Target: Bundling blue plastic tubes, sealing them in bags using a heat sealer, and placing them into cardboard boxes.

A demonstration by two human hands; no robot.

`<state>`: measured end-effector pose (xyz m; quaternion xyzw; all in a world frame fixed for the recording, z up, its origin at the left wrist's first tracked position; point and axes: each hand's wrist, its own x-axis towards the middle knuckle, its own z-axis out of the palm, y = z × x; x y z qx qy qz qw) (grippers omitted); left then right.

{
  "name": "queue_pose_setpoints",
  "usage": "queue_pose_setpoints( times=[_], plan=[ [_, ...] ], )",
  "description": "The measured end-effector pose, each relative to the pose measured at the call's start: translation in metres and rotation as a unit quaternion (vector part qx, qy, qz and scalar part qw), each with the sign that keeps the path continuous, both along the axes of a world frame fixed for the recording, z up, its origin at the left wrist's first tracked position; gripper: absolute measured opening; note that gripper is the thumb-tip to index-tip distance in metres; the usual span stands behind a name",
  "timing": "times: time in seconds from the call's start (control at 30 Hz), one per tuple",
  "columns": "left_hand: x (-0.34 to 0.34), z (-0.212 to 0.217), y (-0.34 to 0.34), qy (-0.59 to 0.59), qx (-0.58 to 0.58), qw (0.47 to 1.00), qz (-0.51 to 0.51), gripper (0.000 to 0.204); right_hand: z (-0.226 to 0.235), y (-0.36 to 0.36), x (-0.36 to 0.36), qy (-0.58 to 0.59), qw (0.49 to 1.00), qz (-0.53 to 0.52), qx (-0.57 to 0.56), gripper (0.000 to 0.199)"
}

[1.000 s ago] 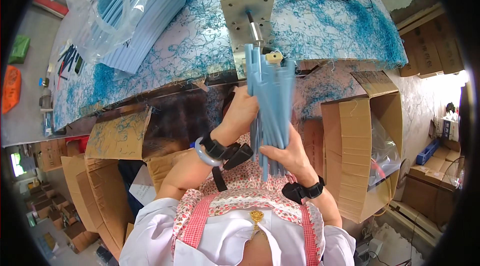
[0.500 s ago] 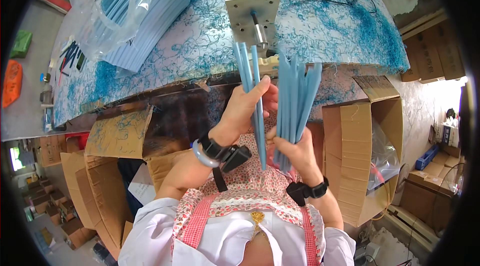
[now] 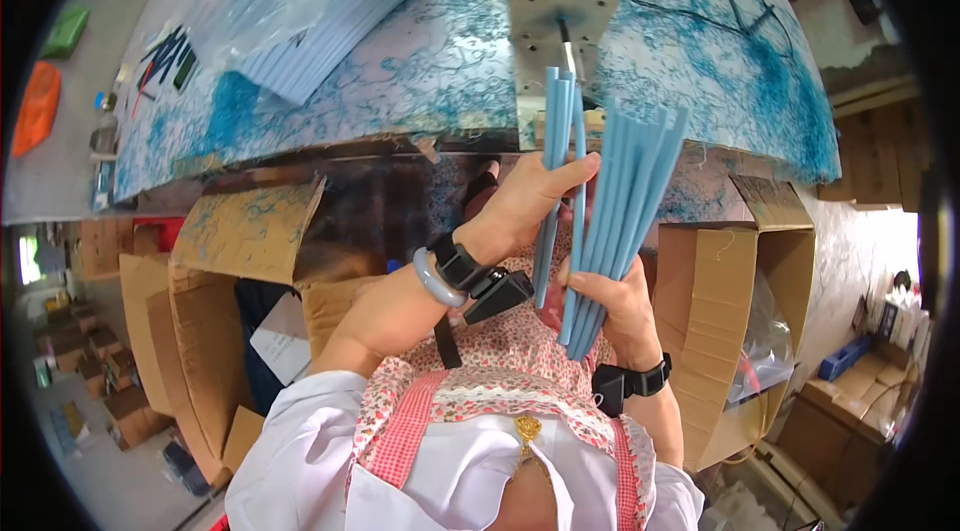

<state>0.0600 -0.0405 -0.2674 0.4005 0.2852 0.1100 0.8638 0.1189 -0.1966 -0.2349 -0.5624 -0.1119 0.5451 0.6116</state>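
My left hand is closed around a few slim light-blue tubes, which stand up past the thumb. Beside it, my right hand grips a thicker bundle of the same light-blue tubes, fanned out at the top and tilted to the right. One tube runs between the two groups, by my left thumb; which hand bears it I cannot tell. Just beyond the tubes, a metal spindle sticks out from an upright metal plate at the table's near edge.
Blue curly shavings cover much of the white table. A large stack of light-blue tubes lies at the far left, partly under clear plastic. Open cardboard boxes stand below the table at both sides; pens lie at left.
The view has shifted, so the table and plate appear further right. Both hands still hold their tubes; a single tube now stands apart between the two groups.
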Motion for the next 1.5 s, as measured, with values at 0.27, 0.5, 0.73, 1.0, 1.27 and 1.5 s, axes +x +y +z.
queue_pose_setpoints(
  times=[0.27, 0.5, 0.73, 1.0, 1.27, 1.5],
  plan=[
    [-0.005, 0.007, -0.016, -0.077, -0.091, 0.991, -0.068, 0.031, -0.031, -0.013, -0.034, -0.166, 0.983, -0.029, 0.070, 0.052],
    [-0.010, 0.009, -0.004, 0.037, 0.023, 0.994, -0.101, 0.027, -0.015, -0.025, -0.025, -0.109, 0.994, -0.016, -0.004, 0.065],
    [0.006, -0.003, -0.005, -0.018, 0.004, 0.997, -0.081, 0.030, -0.003, -0.023, -0.013, -0.052, 0.994, -0.093, 0.026, 0.054],
    [-0.038, 0.002, 0.015, -0.001, -0.016, 1.000, 0.009, 0.037, -0.019, -0.011, -0.027, -0.179, 0.983, 0.026, -0.017, 0.029],
    [-0.161, 0.107, 0.002, -0.036, 0.167, 0.913, 0.371, 0.039, -0.061, -0.001, -0.014, -0.189, 0.926, 0.278, 0.175, 0.051],
    [-0.464, 0.182, 0.001, -0.092, 0.352, 0.491, 0.792, 0.037, -0.046, 0.007, -0.024, -0.111, 0.929, 0.319, 0.153, 0.063]
  ],
)
